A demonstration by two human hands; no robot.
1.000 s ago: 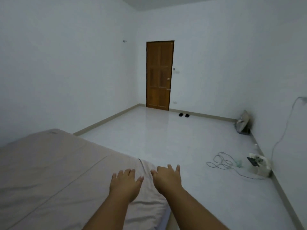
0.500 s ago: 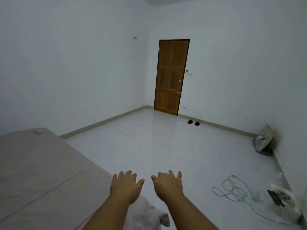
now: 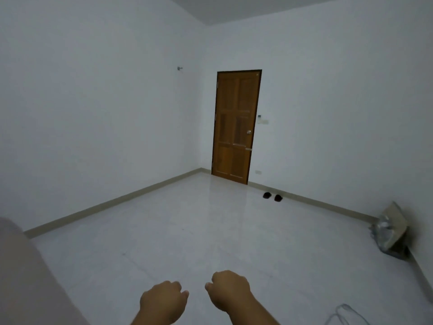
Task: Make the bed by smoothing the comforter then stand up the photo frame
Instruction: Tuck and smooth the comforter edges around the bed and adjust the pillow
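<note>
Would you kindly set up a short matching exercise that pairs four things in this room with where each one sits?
Things:
1. wooden door
2. dark slippers
3. bed
4. coiled cable

Places:
A. lower right corner of the view
B. far wall, shut
C. left edge of the view
D. floor beside the door

Pairs: 1-B, 2-D, 3-C, 4-A

Plain beige fabric comforter (image 3: pixel 21 273) at left edge, no pattern visible; glossy white tiled floor (image 3: pixel 187 231) with faint grid lines, plain white painted walls (image 3: pixel 93 113), tan skirting strip (image 3: pixel 112 202) along their base. Warm brown panelled wooden door (image 3: pixel 235 127) with a small silver round knob (image 3: pixel 248 132); two black slippers (image 3: pixel 272 196) near it. Grey-white coiled cable (image 3: pixel 344 315) bottom right; beige board with a crinkled silvery-grey, possibly plastic, wrap (image 3: pixel 389 231) against the right wall.
</note>
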